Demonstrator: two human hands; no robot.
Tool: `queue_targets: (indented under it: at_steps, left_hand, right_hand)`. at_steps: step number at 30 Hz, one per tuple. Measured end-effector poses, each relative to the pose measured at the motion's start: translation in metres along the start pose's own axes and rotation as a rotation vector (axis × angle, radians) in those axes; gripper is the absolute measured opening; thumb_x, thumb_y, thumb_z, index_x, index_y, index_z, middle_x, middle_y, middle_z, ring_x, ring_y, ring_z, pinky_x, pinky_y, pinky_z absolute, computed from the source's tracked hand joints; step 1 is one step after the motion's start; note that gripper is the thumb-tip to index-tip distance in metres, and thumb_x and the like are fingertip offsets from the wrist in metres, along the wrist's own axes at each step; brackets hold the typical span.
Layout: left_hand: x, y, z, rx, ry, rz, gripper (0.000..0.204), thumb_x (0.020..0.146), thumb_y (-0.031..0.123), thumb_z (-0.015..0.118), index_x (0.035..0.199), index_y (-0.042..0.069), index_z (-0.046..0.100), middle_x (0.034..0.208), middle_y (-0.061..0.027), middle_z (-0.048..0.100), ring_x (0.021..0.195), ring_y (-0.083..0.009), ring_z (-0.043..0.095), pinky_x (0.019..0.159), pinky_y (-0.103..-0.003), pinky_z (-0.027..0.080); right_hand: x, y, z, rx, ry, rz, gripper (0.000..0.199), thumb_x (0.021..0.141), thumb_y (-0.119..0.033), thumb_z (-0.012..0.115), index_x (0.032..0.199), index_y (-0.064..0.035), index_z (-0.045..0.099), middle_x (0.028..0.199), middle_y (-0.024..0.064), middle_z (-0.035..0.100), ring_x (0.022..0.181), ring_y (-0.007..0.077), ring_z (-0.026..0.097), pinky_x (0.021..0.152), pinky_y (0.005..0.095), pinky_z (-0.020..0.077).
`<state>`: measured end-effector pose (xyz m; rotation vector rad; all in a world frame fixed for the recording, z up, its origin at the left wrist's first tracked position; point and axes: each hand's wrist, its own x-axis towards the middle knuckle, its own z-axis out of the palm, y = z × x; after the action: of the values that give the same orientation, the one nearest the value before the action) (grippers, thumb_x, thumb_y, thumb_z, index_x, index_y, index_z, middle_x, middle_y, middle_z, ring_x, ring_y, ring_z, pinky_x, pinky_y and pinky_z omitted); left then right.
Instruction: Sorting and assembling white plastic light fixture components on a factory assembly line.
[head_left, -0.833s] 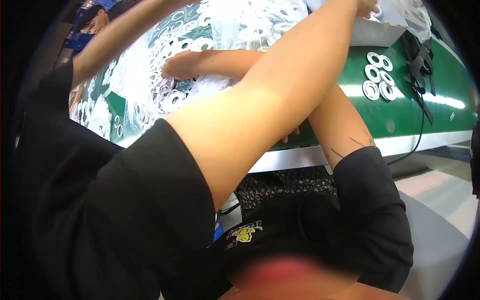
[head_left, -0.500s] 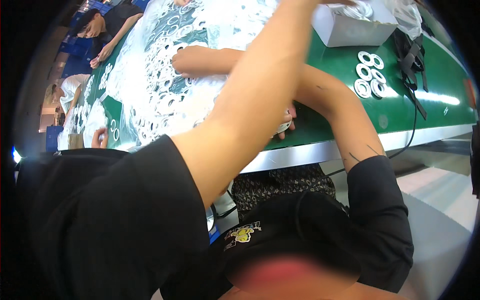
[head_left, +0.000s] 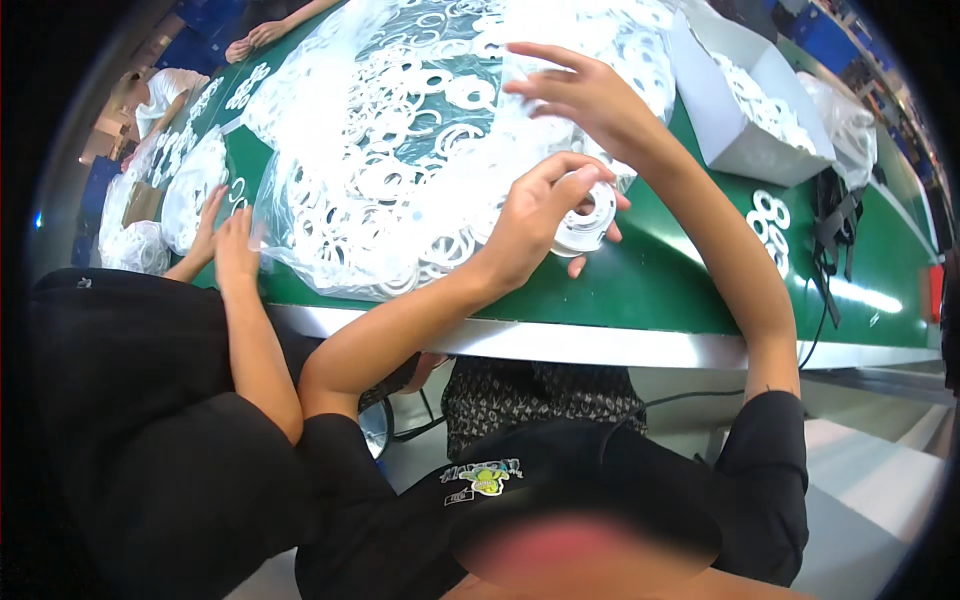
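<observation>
White and disc-shaped, a part with a round central hole is clamped in the grip of the left hand, near the front edge of the smooth green bench. The right hand hovers, fingers spread apart, near flat white rings heaped among crinkled, translucent plastic sheeting.

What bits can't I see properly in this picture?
In the head view:
How many white rings the left hand grips: they overlap.
Floor of the white box: hidden beneath the ring pile inside.
Head of the upper-left co-worker: cut off by the top edge.
</observation>
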<state>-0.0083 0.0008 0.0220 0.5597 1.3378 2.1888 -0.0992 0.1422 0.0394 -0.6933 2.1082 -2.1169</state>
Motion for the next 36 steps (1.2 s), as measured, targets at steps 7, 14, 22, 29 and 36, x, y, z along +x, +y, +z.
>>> queue_targets:
  at_steps: [7, 14, 22, 29, 36]
  left_hand:
    - [-0.002, -0.003, -0.013, -0.027, 0.170, -0.104, 0.040, 0.097, 0.036, 0.043, 0.115, 0.000, 0.046, 0.100, -0.0139, 0.060, 0.080, -0.0186, 0.064, 0.045, -0.025, 0.051]
    - [-0.002, -0.002, -0.019, 0.043, 0.214, 0.011, 0.036, 0.096, 0.033, 0.051, 0.113, 0.001, 0.048, 0.098, -0.0119, 0.061, 0.079, -0.0161, 0.065, 0.044, -0.024, 0.051]
    - [0.010, -0.003, -0.026, 0.005, 0.290, -0.018, 0.025, 0.095, 0.024, 0.051, 0.111, 0.005, 0.048, 0.092, -0.0102, 0.061, 0.072, -0.0159, 0.064, 0.037, -0.024, 0.046]
    - [0.010, 0.006, -0.027, 0.016, 0.261, -0.037, 0.038, 0.097, 0.032, 0.043, 0.116, 0.000, 0.047, 0.099, -0.0149, 0.063, 0.081, -0.0181, 0.064, 0.042, -0.024, 0.047]
    - [0.010, 0.006, -0.032, -0.139, 0.185, 0.038, 0.053, 0.096, 0.037, 0.032, 0.130, -0.004, 0.036, 0.119, -0.0214, 0.054, 0.108, -0.0300, 0.058, 0.086, -0.041, 0.052]
  right_hand:
    - [-0.057, -0.023, -0.020, 0.210, 0.012, 0.237, 0.044, 0.086, -0.011, 0.063, 0.127, 0.0023, 0.051, 0.101, 0.0065, 0.059, 0.097, 0.0153, 0.058, 0.091, 0.0304, 0.0472]
    - [-0.058, -0.013, -0.023, 0.065, 0.024, 0.299, 0.036, 0.086, -0.013, 0.064, 0.118, 0.0030, 0.059, 0.100, 0.0097, 0.064, 0.083, 0.0155, 0.064, 0.080, 0.0274, 0.0518]
    - [-0.055, -0.015, -0.034, -0.242, -0.039, 0.120, 0.038, 0.084, -0.019, 0.067, 0.119, -0.0051, 0.062, 0.088, 0.0050, 0.064, 0.076, 0.0099, 0.061, 0.072, 0.0234, 0.0487]
    - [-0.055, -0.019, -0.037, -0.418, -0.139, 0.031, 0.046, 0.079, -0.013, 0.072, 0.122, -0.0059, 0.059, 0.102, 0.0062, 0.063, 0.089, 0.0112, 0.060, 0.081, 0.0253, 0.0491]
    - [-0.064, -0.007, -0.015, -0.568, -0.009, -0.211, 0.043, 0.074, -0.017, 0.076, 0.113, -0.0052, 0.064, 0.115, 0.0074, 0.062, 0.103, 0.0177, 0.058, 0.091, 0.0314, 0.0461]
